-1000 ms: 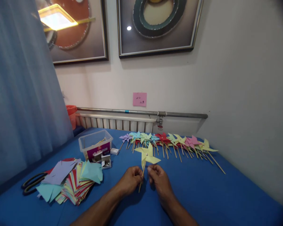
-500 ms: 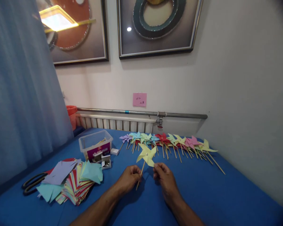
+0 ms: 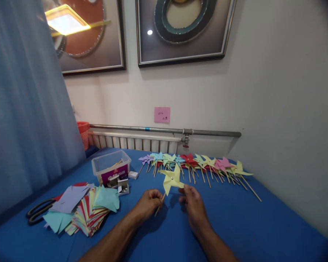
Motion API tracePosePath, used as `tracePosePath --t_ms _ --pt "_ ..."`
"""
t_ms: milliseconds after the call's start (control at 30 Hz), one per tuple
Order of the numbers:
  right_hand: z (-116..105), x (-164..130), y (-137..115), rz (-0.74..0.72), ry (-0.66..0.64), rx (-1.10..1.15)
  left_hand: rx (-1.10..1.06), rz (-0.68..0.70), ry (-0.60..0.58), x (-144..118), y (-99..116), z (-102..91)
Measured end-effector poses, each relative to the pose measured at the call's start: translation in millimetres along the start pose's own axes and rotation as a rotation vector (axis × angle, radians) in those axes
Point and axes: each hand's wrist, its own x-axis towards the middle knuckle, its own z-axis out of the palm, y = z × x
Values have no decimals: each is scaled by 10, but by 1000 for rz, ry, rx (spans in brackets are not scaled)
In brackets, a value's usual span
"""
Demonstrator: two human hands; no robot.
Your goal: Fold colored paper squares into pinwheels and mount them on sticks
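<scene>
A pale yellow paper pinwheel [image 3: 175,179] on a thin wooden stick stands tilted above the blue cloth. My left hand [image 3: 149,203] is closed around the lower part of its stick. At the tip of the right-hand blade, the fingers of my right hand [image 3: 193,205] are pressed together on the paper. A shiny pin head marks the pinwheel's centre. Behind it lies a long row of finished-looking pinwheels in several colours, among them a red pinwheel [image 3: 188,159] and a pink pinwheel [image 3: 222,163].
To the left are a fanned stack of cut paper squares [image 3: 89,214], scissors [image 3: 39,211] partly under paper, and a clear plastic box [image 3: 98,173] holding sticks. Small white boxes [image 3: 123,187] stand beside it. A pipe [image 3: 164,130] and radiator run along the wall behind the blue-covered table [image 3: 248,229].
The pinwheel's blades have turned about the pin and its stick leans more. My right hand has shifted slightly right, still at a blade tip; my left hand keeps the stick.
</scene>
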Motion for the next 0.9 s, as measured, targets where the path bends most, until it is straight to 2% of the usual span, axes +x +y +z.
tracePosePath --t_ms 67,167,433,633,700,900 --pt "-61 55 -42 12 55 89 13 -14 -16 4 -16 -2" --pt "-94 71 -62 33 43 131 10 -8 -32 0 -35 10" --pt "44 -83 76 87 -166 4 -9 18 -14 -10 -23 26" --pt "149 -149 205 62 -299 -128 8 24 -41 -20 -37 43" --pt "147 -145 184 38 -260 -109 10 23 -30 -25 -18 37" --pt "-25 -12 -34 44 -14 11 8 -21 -11 -21 19 -7"
